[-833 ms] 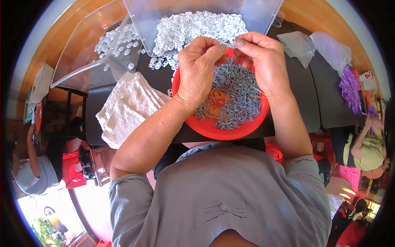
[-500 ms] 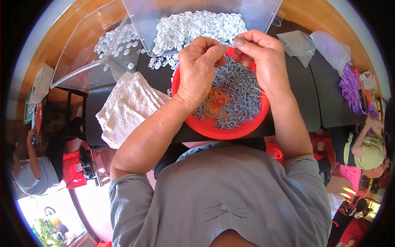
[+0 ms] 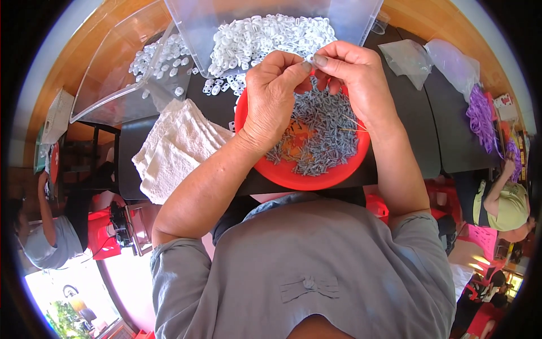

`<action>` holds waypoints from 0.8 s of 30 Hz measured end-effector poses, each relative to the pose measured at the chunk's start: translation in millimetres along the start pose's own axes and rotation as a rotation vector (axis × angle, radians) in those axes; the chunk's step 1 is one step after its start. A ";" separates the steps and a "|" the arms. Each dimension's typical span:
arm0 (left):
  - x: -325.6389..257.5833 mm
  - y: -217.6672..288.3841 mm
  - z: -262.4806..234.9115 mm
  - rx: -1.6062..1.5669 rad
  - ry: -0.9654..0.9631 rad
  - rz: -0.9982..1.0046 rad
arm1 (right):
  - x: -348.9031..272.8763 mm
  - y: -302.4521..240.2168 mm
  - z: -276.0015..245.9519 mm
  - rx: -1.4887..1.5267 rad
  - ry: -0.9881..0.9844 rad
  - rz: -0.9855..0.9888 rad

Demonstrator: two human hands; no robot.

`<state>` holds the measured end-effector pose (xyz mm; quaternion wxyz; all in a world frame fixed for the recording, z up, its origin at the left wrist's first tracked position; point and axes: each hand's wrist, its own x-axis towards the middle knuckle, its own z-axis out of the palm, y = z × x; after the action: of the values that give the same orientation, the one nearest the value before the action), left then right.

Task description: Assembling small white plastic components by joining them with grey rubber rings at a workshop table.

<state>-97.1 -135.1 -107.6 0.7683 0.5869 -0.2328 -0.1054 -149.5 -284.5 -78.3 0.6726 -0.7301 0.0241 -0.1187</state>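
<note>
Over the far rim of a red basin (image 3: 302,182) my two hands meet, fingertips nearly touching. A small white plastic piece (image 3: 310,58) shows between the thumbs. My right hand (image 3: 361,76) pinches it between thumb and fingers. My left hand (image 3: 270,93) is closed in a pinch against it; whatever its fingertips hold is hidden. Lots of small grey-blue screw-like pieces (image 3: 333,121) fill the basin below, around a bare orange patch. Two thin tan sticks (image 3: 353,130) lie at its right side.
A clear plastic bin (image 3: 195,34) beyond my hands holds a heap of white oval pieces (image 3: 271,37); more lie loose nearby. A white towel (image 3: 178,147) lies left of the basin. Plastic bags (image 3: 406,59) and purple straps (image 3: 480,121) lie right. Other people sit at both sides.
My right hand has shifted slightly left, bringing the white piece against my left fingertips. My left hand stays nearly still.
</note>
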 end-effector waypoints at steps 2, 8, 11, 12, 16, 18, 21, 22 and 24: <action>1.5 0.6 0.7 -0.043 -0.012 -0.006 | 1.4 -1.4 -4.1 -0.017 -0.003 0.005; 2.3 7.5 2.8 -0.115 -0.125 0.032 | 5.0 -5.7 -24.3 0.064 -0.118 0.096; 1.9 8.1 0.1 -0.091 -0.211 0.056 | 4.3 -8.0 -28.4 0.022 -0.241 0.112; 1.4 8.1 -0.5 -0.086 -0.240 0.055 | 4.2 -8.8 -28.0 0.016 -0.249 0.133; 0.7 8.5 -1.6 -0.005 -0.195 0.071 | 2.8 -11.3 -25.2 0.045 -0.269 0.155; -0.6 11.3 -1.4 -0.044 -0.209 0.095 | 1.6 -12.8 -23.5 0.049 -0.268 0.148; -2.3 11.4 -2.3 0.002 -0.205 0.114 | -0.3 -13.3 -21.7 0.072 -0.270 0.151; -3.5 12.4 -2.1 0.002 -0.204 0.114 | -0.5 -13.4 -21.0 0.092 -0.275 0.160; -6.1 14.9 -0.9 -0.055 -0.236 0.138 | -0.9 -11.6 -19.8 0.116 -0.279 0.155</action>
<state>-103.7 -127.4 -95.1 0.7567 0.5317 -0.3586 -0.1269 -156.0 -302.5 -65.7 0.7177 -0.6952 -0.0203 0.0346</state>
